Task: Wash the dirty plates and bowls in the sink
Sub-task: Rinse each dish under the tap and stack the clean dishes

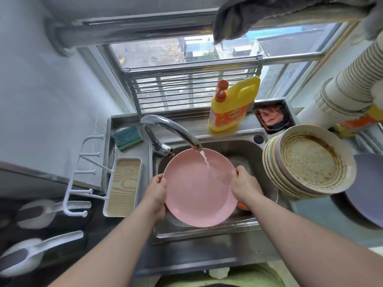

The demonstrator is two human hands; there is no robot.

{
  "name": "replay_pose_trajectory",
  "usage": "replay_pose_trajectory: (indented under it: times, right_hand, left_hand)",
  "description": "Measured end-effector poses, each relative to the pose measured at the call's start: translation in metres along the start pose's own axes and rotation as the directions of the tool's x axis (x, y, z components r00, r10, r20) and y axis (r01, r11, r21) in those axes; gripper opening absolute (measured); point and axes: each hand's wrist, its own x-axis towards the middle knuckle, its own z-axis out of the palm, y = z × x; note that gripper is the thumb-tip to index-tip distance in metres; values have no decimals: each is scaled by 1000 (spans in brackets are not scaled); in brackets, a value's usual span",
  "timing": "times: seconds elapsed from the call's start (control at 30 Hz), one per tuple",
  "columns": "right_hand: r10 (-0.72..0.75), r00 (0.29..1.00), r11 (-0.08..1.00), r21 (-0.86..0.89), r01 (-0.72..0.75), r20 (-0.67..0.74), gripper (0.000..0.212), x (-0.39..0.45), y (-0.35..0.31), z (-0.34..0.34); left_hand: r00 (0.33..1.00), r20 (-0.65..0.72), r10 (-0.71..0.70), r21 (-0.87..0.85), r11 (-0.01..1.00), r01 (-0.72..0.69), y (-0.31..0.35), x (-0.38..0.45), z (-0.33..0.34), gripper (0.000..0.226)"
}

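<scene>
I am holding a pink plate (198, 188) over the steel sink (246, 149), tilted up toward me, with its far edge under the faucet (170, 129). A thin stream of water (205, 159) falls onto the upper right part of the plate. My left hand (156, 192) grips the plate's left rim and my right hand (245, 186) grips the right rim, fingers curled round the edge on both sides. A stack of dirty plates (308, 162) leans at the sink's right edge, the top one smeared brown (the stain covers most of its face). A yellow detergent bottle (233, 104) with an orange pump stands on the back ledge of the sink, and a green-and-yellow sponge (128, 137) lies at the ledge's left corner. A purple plate (366, 189) lies on the counter to the far right.
</scene>
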Motion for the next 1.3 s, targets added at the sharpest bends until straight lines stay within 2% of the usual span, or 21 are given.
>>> replay_pose_trajectory:
  times: [0.13, 0.27, 0.37, 0.43, 0.5, 0.57, 0.73, 0.8, 0.87, 0.97, 1.07, 1.1, 1.2, 1.3]
  right_hand:
    - [-71, 994, 997, -35, 68, -77, 33, 1, 2, -22]
    - [-122, 986, 991, -77, 114, -114, 37, 4, 1, -50]
    - [-167, 979, 983, -95, 156, -117, 36, 2, -1, -70]
    - [-201, 971, 976, -104, 189, -125, 33, 0, -2, -79]
    - [-226, 965, 972, -95, 215, -133, 30, -2, -2, -84]
    - [-242, 959, 970, -70, 233, -148, 30, -2, 0, -84]
    - [-274, 911, 955, 24, 295, -307, 34, -3, 1, -65]
    - [-257, 892, 955, 44, 293, -371, 36, 2, 2, -51]
    - [-208, 904, 963, 86, 257, -373, 35, 10, 1, -36]
    - [-93, 952, 969, 193, 154, -292, 29, 20, -6, -14]
    - [-14, 983, 928, 364, 81, -184, 24, 26, -22, 9]
    - [0, 989, 906, 418, 62, -147, 25, 27, -28, 16]
    - [16, 999, 827, 561, -31, 32, 27, 29, -43, 37]
    - [11, 971, 825, 547, -142, 237, 27, 31, -42, 58]
  left_hand:
    - [986, 66, -155, -175, 971, 164, -16, 3, 17, 25]
    - [958, 194, -209, -184, 952, 245, -21, -1, 42, 27]
    - [942, 217, -255, -228, 925, 302, -22, -3, 61, 33]
    - [933, 217, -288, -257, 905, 339, -22, -1, 72, 46]
    - [923, 225, -312, -289, 883, 369, -23, 4, 78, 72]
    - [926, 243, -289, -308, 882, 356, -20, 7, 80, 85]
    - [971, 209, -114, -327, 928, 179, -5, 17, 68, 84]
    - [979, 203, -31, -310, 946, 94, 4, 17, 60, 81]
    - [979, 192, 72, -295, 956, -12, 15, 17, 50, 75]
    - [948, 149, 280, -169, 952, -255, 31, 10, 37, 59]
    - [885, 27, 466, -9, 885, -466, 44, -9, 26, 40]
    - [854, 26, 519, 7, 855, -519, 48, -17, 22, 34]
    - [805, 152, 573, 31, 812, -583, 58, -29, 5, 35]
    - [828, 219, 516, 28, 845, -534, 66, -33, -6, 41]
